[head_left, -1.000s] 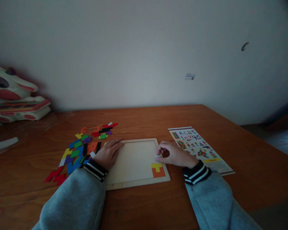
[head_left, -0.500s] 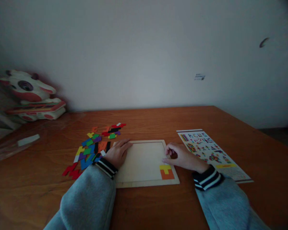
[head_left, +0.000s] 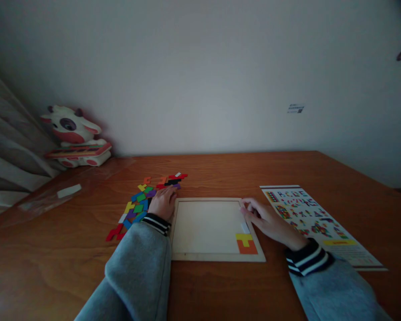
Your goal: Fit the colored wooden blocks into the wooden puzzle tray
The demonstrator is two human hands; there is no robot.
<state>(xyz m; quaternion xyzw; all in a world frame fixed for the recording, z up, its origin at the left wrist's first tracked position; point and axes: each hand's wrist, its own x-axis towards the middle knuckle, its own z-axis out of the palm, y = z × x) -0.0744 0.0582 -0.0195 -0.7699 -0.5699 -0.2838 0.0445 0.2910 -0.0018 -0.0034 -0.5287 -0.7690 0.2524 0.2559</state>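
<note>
My left hand (head_left: 162, 203) lies palm down over the right side of a pile of coloured puzzle pieces (head_left: 139, 208), just left of a wooden tray (head_left: 217, 257); its fingers are stretched out and what is beneath them is hidden. My right hand (head_left: 260, 216) hovers at the tray's right rim, with thumb and index finger slightly apart and no piece visible between them. Inside the tray's lower right corner, an orange piece (head_left: 249, 250) fits around a yellow piece (head_left: 244, 238). A white piece (head_left: 245, 228) rests directly above the yellow one.
A printed sheet of colourful patterns (head_left: 316, 223) lies right of the tray. At the back left stands a cow-shaped toy keyboard (head_left: 78, 138) by a curtain (head_left: 16, 147). A white strip (head_left: 69, 191) on clear plastic lies on the table (head_left: 217, 292).
My left hand has moved off the tray's left rim onto the pieces. My right hand has drawn back from the white piece towards the upper right rim. The view has turned left.
</note>
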